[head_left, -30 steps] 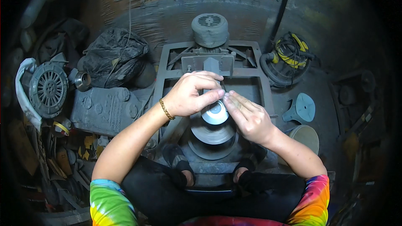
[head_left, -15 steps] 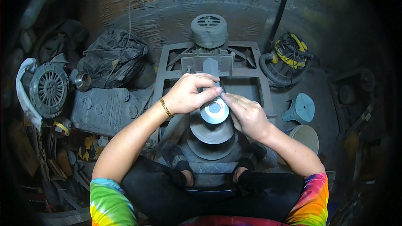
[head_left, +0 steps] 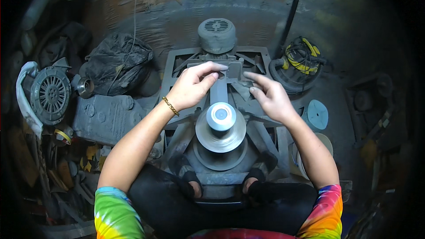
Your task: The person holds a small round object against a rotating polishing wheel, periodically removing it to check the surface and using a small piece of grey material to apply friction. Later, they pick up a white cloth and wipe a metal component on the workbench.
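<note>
My left hand hovers above and left of the metal arm, fingers bent and apart, with nothing visible in them. On the other side, my right hand has a thin grey triangular sheet at its thumb and fingers, apparently gripped by its edge. Below both hands, a small pale round metal cap tops a shiny disc, streaked as if spinning, over a wider grey base disc. The dusty motor stands at the back of the steel frame.
A black bag, finned housing and dusty cast block crowd the left. At right are a yellow-black coiled hose machine, a pale blue stool and a bucket. My feet flank the machine's base.
My hands have separated and moved up from the metal cap, my left slightly upward, my right up and rightward. The cap and disc are more exposed, and the grey sheet now shows between the hands.
</note>
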Demonstrator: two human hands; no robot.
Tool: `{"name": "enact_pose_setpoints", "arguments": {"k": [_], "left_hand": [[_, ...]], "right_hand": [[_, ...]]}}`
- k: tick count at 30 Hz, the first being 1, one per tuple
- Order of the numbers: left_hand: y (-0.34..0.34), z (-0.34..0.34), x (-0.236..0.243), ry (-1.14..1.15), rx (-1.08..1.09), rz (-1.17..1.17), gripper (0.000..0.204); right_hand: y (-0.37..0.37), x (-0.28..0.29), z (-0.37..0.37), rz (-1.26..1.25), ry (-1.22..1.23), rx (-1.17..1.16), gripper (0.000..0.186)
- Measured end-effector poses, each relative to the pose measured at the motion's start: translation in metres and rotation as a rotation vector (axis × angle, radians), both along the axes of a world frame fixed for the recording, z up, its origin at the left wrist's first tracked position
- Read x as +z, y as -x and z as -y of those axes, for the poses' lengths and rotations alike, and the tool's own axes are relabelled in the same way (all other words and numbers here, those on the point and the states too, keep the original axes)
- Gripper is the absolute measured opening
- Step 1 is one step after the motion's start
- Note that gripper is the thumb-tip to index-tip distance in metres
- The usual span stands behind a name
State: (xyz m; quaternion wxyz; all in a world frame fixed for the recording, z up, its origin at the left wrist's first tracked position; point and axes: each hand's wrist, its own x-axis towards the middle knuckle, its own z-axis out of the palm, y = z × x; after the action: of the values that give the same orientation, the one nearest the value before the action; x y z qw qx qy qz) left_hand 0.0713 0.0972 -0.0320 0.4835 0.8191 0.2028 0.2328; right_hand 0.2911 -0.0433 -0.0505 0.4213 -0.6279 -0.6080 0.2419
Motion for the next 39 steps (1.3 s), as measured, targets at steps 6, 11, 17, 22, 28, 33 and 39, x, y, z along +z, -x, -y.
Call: {"name": "enact_pose_setpoints", "arguments": {"k": [6, 11, 17, 22, 28, 33, 39], "left_hand": [[-0.008, 0.02, 0.021, -0.11, -0.131, -0.048, 0.043], [-0.013, 0.023, 0.019, 0.159, -0.126, -0.05, 0.033], [-0.014, 0.025, 0.02, 0.354, -0.12, 0.009, 0.018], [-0.011, 0.021, 0.012, 0.397, -0.064, 0.088, 0.014], [-0.01, 0.018, 0.001, 0.35, -0.037, 0.063, 0.013], [0.001, 0.013, 0.0, 0.153, -0.03, -0.097, 0.016], [0.011, 0.013, -0.004, 0.112, -0.112, -0.138, 0.03]], "right_hand": [[-0.004, 0.013, 0.003, -0.485, 0.103, 0.23, 0.049], [0.001, 0.024, 0.004, -0.418, 0.19, 0.279, 0.048], [0.0, 0.013, 0.0, -0.618, 0.038, 0.22, 0.046], [0.01, 0.002, 0.003, -0.847, 0.129, 0.246, 0.049], [0.028, -0.01, 0.002, -0.785, 0.065, 0.145, 0.043], [0.028, -0.011, 0.012, -0.231, 0.004, 0.086, 0.033], [0.034, -0.015, 0.03, 0.204, -0.218, 0.215, 0.04]]}}
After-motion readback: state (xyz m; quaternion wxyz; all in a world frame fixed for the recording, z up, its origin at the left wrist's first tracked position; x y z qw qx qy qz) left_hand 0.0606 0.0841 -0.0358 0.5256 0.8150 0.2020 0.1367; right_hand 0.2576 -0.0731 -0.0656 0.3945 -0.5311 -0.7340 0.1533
